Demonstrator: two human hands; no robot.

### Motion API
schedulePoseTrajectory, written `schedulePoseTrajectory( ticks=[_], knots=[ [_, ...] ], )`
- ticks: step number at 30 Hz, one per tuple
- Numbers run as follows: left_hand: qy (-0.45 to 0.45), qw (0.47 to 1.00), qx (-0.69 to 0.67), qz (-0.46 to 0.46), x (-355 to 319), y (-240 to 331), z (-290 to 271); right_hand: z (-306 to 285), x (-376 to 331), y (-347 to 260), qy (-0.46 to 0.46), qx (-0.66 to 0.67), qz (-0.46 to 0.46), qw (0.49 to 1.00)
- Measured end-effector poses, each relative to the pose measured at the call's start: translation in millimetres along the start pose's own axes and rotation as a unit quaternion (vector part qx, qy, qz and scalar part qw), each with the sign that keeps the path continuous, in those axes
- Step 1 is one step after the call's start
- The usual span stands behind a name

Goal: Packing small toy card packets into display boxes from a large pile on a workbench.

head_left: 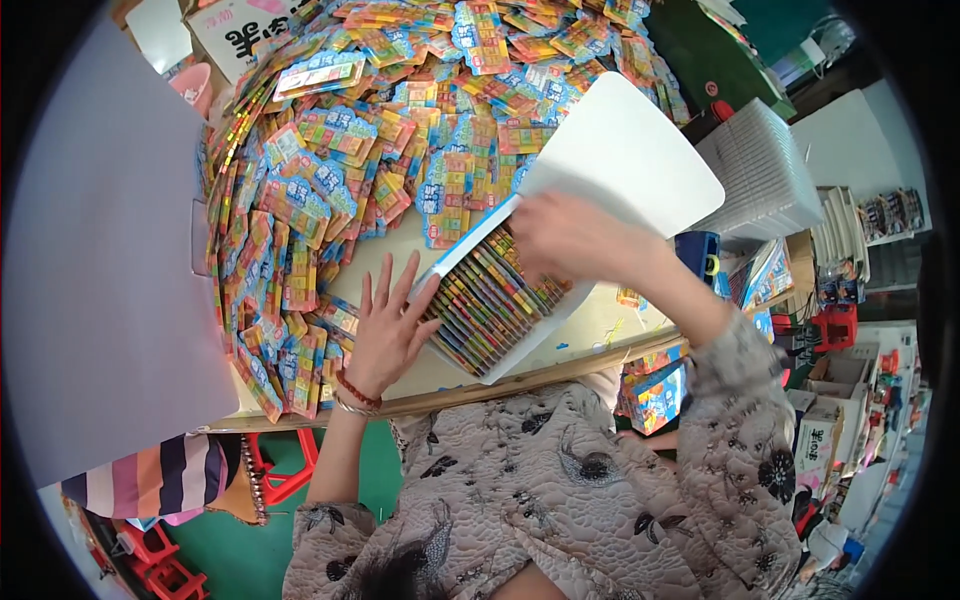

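Note:
A white box [471, 238] with a blue edge sits slanted at the table's front, its white lid [640, 150] folded open to the far right. Inside, thin colourful packs [478, 310] stand on edge in a tight row. My left hand [392, 325] has its fingers spread, the tips at the box's left corner; a red bead bracelet and a light bangle circle the wrist. Over the right end of the packs is my right hand [572, 238], smeared by motion, its fingers partly hidden; whether it holds a pack does not show.
A large heap of flat colourful packs [450, 150] covers the table beyond the box. Stacked clear plastic trays [760, 165] and a blue cup [698, 250] stand to the right. A pale panel [110, 250] rises at left. Red stools [285, 470] are below the table edge.

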State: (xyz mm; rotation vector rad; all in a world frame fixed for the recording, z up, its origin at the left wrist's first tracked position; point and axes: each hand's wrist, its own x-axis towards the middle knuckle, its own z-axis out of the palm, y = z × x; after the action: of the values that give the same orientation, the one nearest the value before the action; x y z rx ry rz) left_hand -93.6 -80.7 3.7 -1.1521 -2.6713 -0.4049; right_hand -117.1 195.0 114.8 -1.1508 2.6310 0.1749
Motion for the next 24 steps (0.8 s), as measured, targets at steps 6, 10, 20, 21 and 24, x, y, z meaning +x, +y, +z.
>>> schedulePoseTrajectory(
  ticks=[6, 10, 20, 21, 24],
  knots=[
    [-0.015, 0.928, -0.368, -0.057, -2.0, 92.5, -21.4, 78.6, -75.1, -13.4, 0.13, 0.319, 0.01, 0.939],
    [0.025, 0.92, -0.372, -0.118, -10.8, 107.1, 4.6, 93.4, -59.0, -11.5, 0.139, 0.375, 0.037, 0.916],
    [0.013, 0.972, -0.213, -0.103, -24.1, 117.6, 14.4, 113.3, -49.7, -75.5, 0.382, 0.028, 0.199, 0.902],
    [0.026, 0.98, -0.167, -0.104, -23.7, 118.9, 13.6, 120.6, -53.3, -93.7, 0.432, 0.18, 0.321, 0.823],
    [0.031, 0.991, -0.098, -0.088, -31.1, 117.9, 23.5, 144.1, -43.3, -131.3, 0.437, 0.451, 0.465, 0.624]
  ],
)
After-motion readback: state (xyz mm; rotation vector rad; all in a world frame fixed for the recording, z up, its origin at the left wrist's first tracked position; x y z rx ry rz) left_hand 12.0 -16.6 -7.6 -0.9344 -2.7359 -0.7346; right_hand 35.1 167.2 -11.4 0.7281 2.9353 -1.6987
